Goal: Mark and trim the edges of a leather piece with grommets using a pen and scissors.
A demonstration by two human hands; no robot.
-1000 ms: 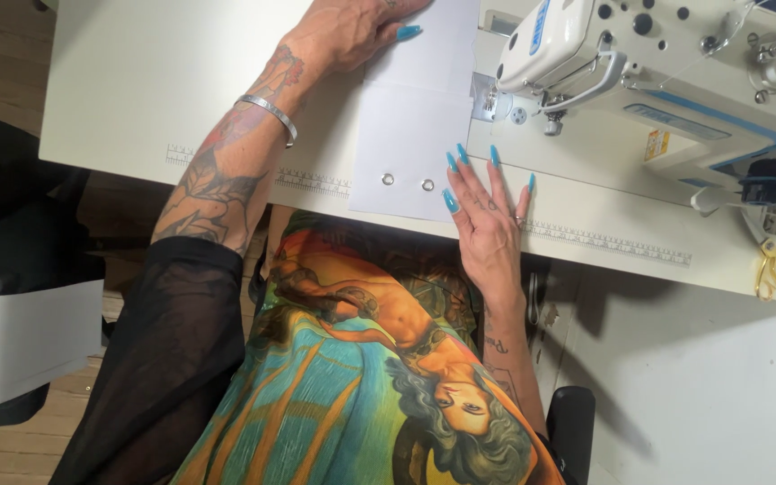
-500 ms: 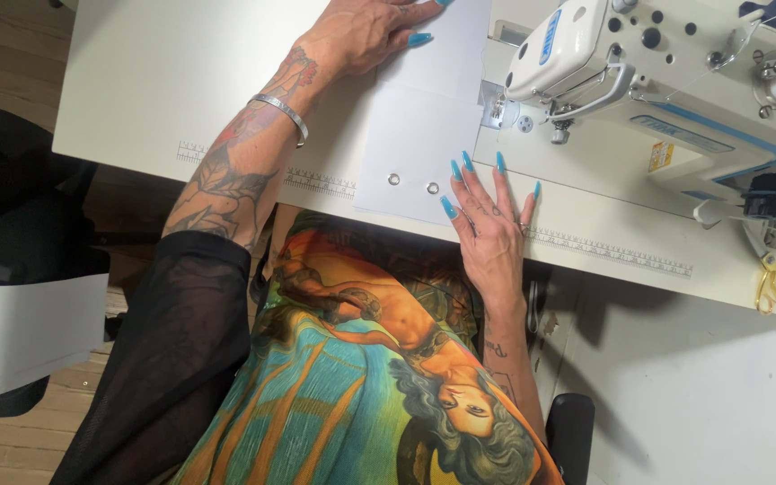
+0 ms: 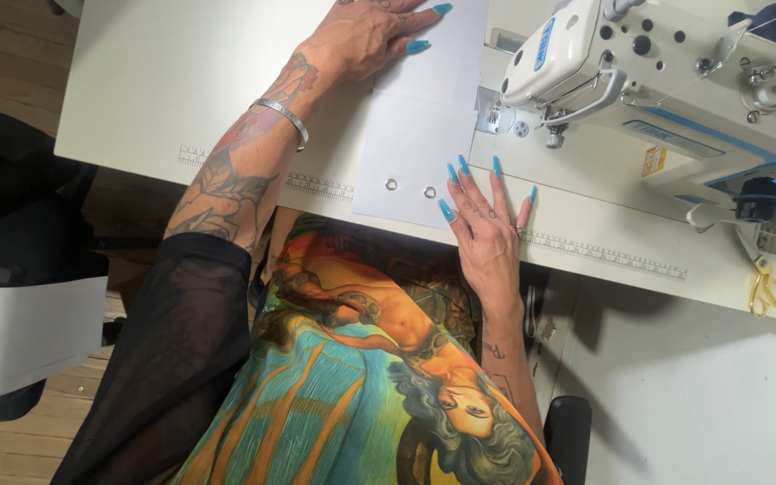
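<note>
White fabric panel (image 3: 410, 135) with two metal eyelets lies flat on table (image 3: 136, 90), just left of sewing machine (image 3: 639, 81). Left hand (image 3: 365, 36) and right hand (image 3: 487, 224) rest flat, fingers spread, gripping nothing.

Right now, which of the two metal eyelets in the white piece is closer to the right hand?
The right-side eyelet: it lies just beside the right hand's thumb, while the other eyelet sits farther left on the white piece.
</note>
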